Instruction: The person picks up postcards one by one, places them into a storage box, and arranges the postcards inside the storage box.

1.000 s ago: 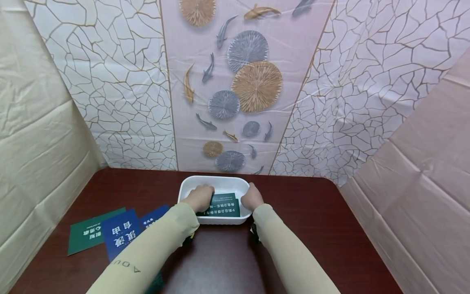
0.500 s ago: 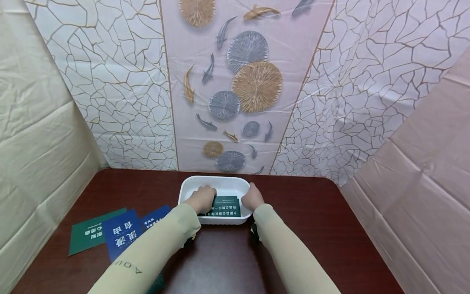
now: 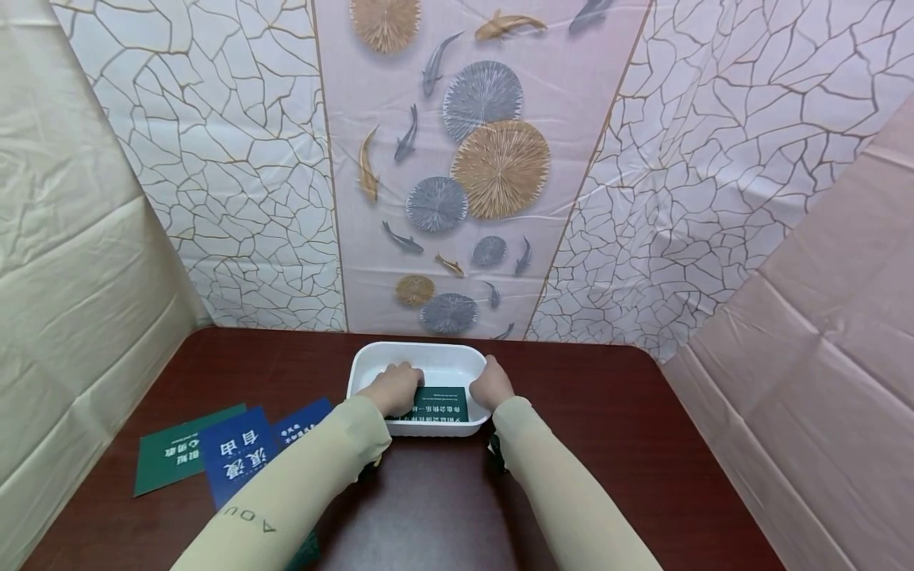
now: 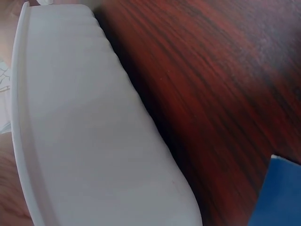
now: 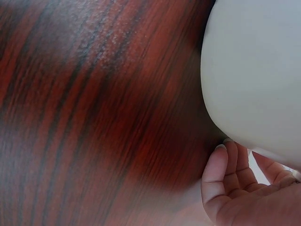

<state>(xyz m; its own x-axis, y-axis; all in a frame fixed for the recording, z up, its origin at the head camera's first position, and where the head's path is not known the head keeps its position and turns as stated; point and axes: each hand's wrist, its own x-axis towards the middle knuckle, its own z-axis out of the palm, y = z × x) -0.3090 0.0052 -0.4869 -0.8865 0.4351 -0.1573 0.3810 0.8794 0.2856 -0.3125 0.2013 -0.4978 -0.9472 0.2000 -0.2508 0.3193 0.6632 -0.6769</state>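
A white plastic tray [image 3: 446,357] sits near the far edge of the table. My left hand [image 3: 394,388] reaches over its left side and holds a green card [image 3: 441,403] by the left end; the thumb is hidden. White characters run across the card, which lies low in the tray near the front wall. At the tray's right end, my right hand [image 3: 491,385] grips the rim. In the right wrist view, the fingers [image 5: 217,170] curl against the tray's outer wall [image 5: 249,70] from below.
On the dark red wooden table [image 3: 607,460], a green card [image 3: 167,452] and two blue cards, one nearer [image 3: 232,448] and one farther [image 3: 303,419], lie at the left. Another dark green item [image 3: 305,551] shows partly under the left sleeve. Patterned cloth hangs behind the table.
The green card in the tray has moved down toward the front wall, and the two offset green cards now look like one. My left hand has shifted slightly right; my right hand stays on the rim.
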